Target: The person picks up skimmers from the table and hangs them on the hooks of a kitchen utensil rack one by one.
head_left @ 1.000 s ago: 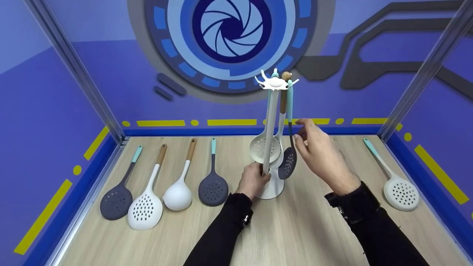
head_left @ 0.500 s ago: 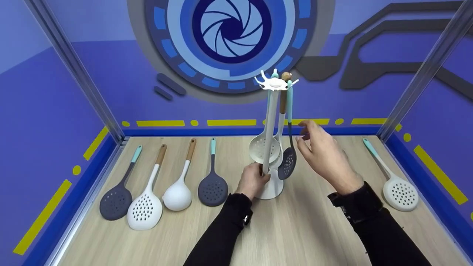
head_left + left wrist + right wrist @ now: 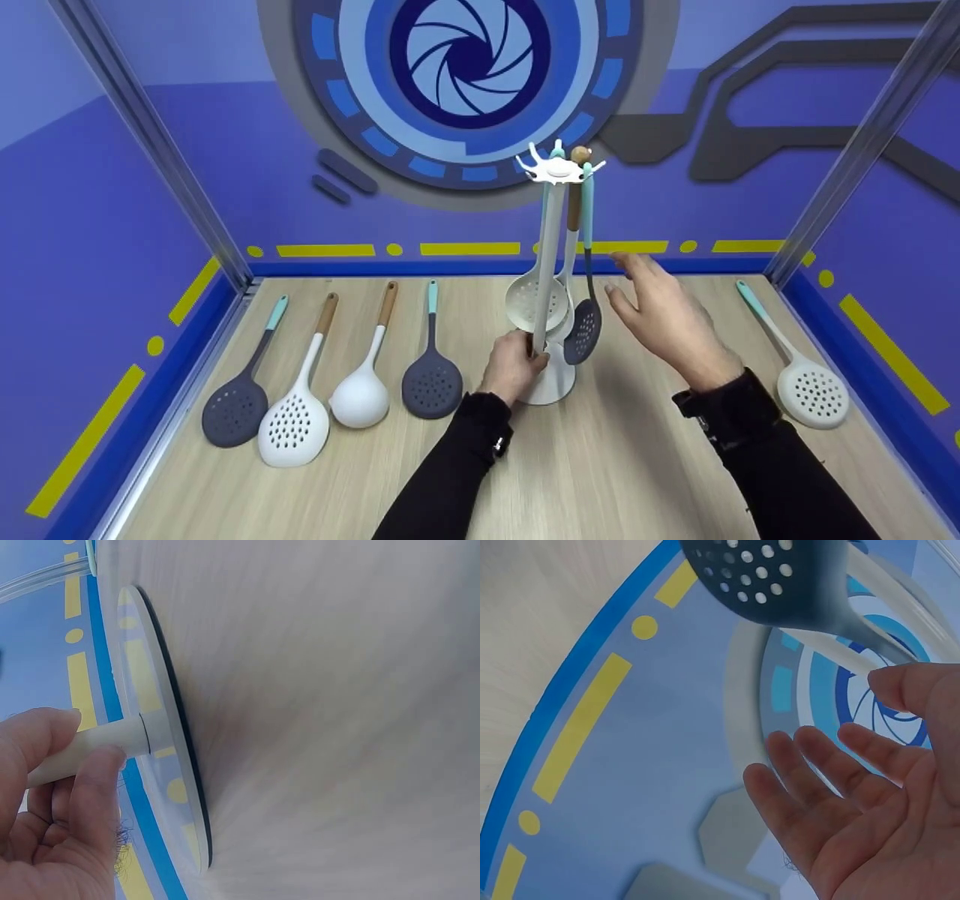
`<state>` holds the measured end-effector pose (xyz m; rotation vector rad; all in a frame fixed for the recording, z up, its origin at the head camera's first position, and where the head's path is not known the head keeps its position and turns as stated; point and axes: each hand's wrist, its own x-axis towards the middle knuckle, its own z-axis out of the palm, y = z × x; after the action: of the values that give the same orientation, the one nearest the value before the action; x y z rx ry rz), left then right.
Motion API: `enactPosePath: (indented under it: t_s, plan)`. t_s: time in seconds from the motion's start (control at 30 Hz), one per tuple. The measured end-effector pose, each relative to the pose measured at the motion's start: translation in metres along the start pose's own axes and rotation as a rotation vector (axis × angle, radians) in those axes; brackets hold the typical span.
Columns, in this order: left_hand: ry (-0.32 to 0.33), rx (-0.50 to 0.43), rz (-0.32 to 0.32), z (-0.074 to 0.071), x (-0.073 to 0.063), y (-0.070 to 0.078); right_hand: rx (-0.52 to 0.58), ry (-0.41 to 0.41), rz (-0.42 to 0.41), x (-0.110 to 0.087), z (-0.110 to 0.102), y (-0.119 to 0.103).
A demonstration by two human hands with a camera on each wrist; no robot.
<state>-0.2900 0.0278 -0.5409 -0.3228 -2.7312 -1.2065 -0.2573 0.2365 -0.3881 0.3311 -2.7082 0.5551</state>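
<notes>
While upright, white pole (image 3: 550, 255) inside left grip (image 3: 513, 367)

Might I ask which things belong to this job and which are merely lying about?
Job, probably:
white upright stand
three hanging utensils, turquoise- or brown-handled

Lying about, perhaps waiting:
two dark-grey perforated skimmers
white perforated turner
white round ladle
cream perforated skimmer

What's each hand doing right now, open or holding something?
Left hand: holding the utensil stand's pole.
Right hand: open, holding nothing, near the hanging dark skimmer.
</notes>
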Motion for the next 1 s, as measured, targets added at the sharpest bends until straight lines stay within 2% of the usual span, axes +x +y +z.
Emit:
enactPosePath:
  t_s: [0.43, 1.0]
  plan:
    - [-0.036, 0.000, -0.066, 0.002, 0.001, -0.002, -0.031, -0.048, 0.021, -0.002, 0.006, 0.019]
    - [-0.036, -0.018, -0.065, 0.001, 0.000, 0.000, -0.168, -0.103, 0.089, -0.005, 0.015, 0.045]
